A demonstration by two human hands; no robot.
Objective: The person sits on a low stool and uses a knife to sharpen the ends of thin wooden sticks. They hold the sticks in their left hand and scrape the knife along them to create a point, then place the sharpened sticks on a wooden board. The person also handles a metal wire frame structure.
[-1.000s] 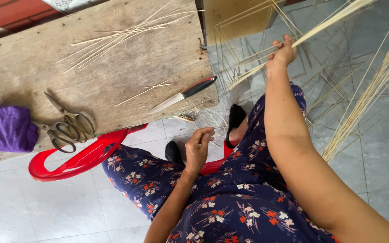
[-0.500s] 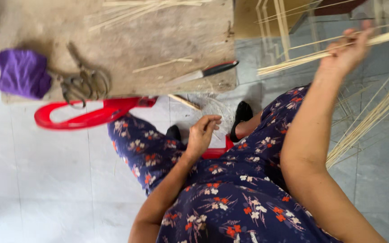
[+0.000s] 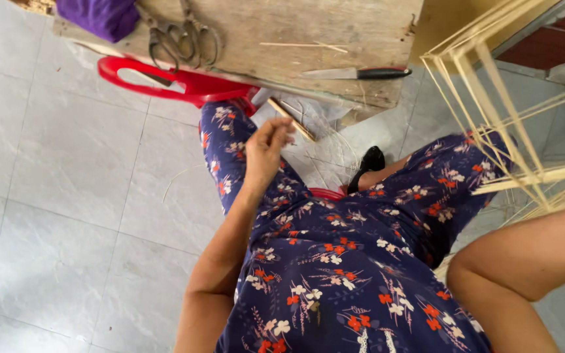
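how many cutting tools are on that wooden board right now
2: a black-handled knife near the board's right front edge, and metal shears toward its left, beside the purple cloth. The frame crops the board, so more may be hidden.

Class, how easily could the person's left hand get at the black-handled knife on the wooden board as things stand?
Probably yes. The left hand is raised above the knee, holding nothing I can make out, and the knife lies uncovered near the wooden board's front edge, with open space between them.
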